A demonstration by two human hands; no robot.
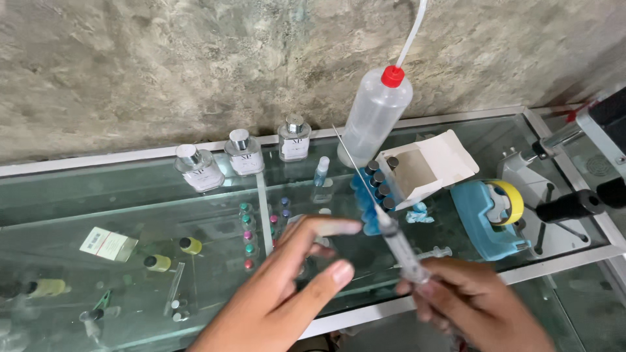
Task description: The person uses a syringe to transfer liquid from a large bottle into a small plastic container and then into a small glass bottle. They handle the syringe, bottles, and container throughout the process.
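Note:
My right hand point(479, 303) grips a clear plastic syringe point(401, 244) with a long thin needle point(352, 160) that points up and to the left. My left hand point(290, 287) is empty, fingers spread, reaching toward the syringe barrel without touching it. Just beyond the needle stands a blue rack point(365, 195) holding several small dark-capped vials point(380, 177). A clear squeeze bottle point(373, 114) with a red cap and white tube leans behind the rack.
On the glass counter point(130, 208): three square glass perfume bottles point(244, 153), a small spray vial point(321, 171), an open white carton point(430, 166), a blue tape dispenser point(489, 218), a second syringe point(433, 252), a metal press point(580, 176). Small bottles lie under the glass.

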